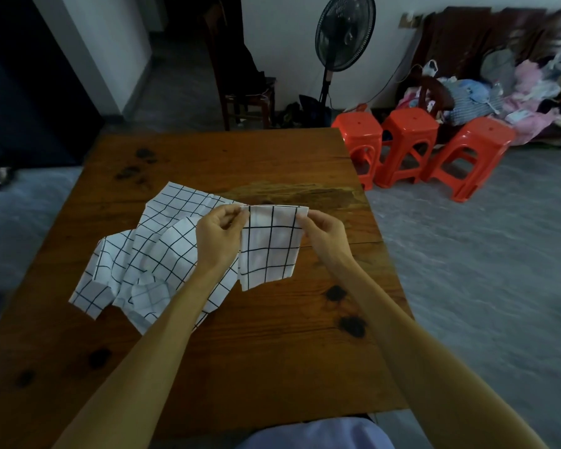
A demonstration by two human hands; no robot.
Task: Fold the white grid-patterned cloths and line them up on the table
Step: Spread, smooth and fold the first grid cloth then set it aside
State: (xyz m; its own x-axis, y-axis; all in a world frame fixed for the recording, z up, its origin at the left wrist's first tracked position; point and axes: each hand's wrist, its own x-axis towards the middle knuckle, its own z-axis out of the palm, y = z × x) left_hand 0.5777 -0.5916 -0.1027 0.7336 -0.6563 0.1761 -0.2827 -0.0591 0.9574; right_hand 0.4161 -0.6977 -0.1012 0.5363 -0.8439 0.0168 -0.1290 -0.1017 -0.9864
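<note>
Folded grid cloth hangs above the desk, top corners pinched by left hand and right hand. Light, limp, likely to sag; corner holds suit. Unfolded cloths lie just left.

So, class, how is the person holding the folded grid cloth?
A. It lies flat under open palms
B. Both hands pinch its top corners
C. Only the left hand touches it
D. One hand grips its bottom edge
B: the left hand and right hand each pinch a top corner of the folded cloth, which hangs between them.
</note>
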